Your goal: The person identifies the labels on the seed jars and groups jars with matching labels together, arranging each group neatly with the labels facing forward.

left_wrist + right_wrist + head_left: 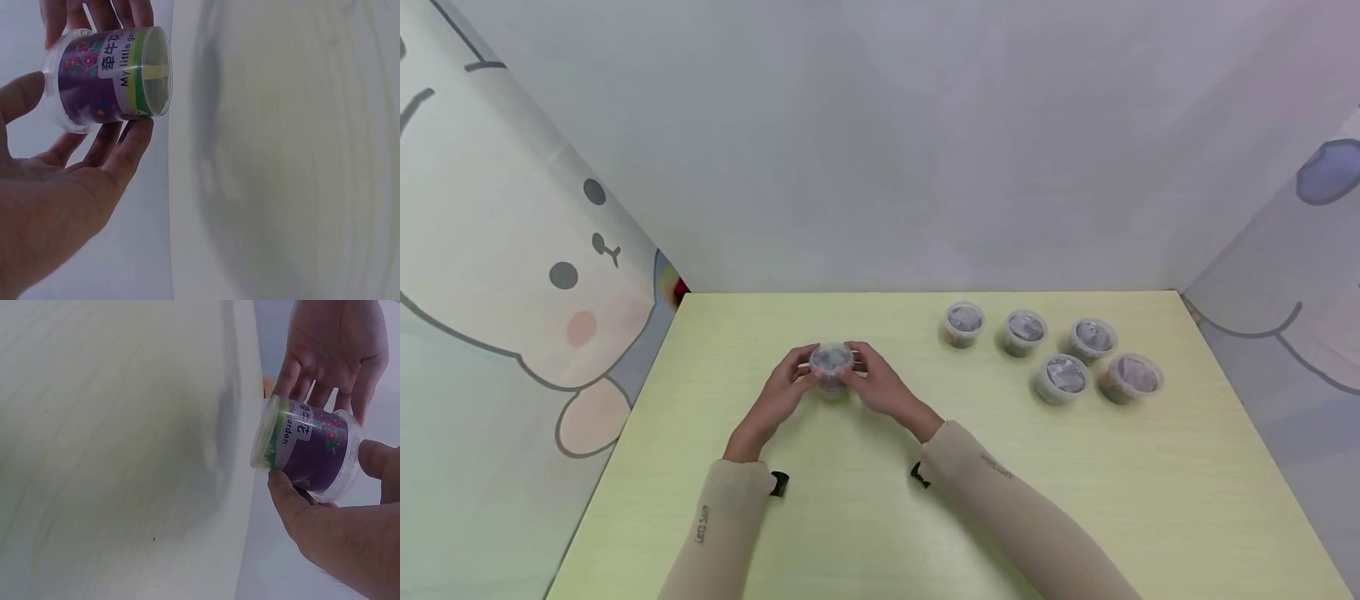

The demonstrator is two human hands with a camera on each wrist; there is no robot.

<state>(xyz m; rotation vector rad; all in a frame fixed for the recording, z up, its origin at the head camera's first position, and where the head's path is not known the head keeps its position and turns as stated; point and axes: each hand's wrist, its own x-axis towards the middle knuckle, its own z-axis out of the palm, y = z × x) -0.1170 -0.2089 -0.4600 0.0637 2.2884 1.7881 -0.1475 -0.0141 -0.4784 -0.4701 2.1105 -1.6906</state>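
Both hands hold one small clear plastic cup (832, 360) between them, left of the table's middle. It is upright and close over the tabletop. Around its side runs a purple label (81, 81) with green and yellow bands, red flowers and the words "My little garden". My left hand (782, 392) grips the cup from the left, thumb near the top rim and fingers lower along the side. From the right, my right hand (886, 385) grips it the same way, as the right wrist view shows, with its thumb by the clear rim (351, 456).
Several similar lidded cups stand at the back right of the pale yellow table (1000, 467), among them one at the left end (964, 323) and one at the right end (1131, 377). A grey-white wall (880, 167) rises behind, with cartoon-printed panels (512, 250) at both sides.
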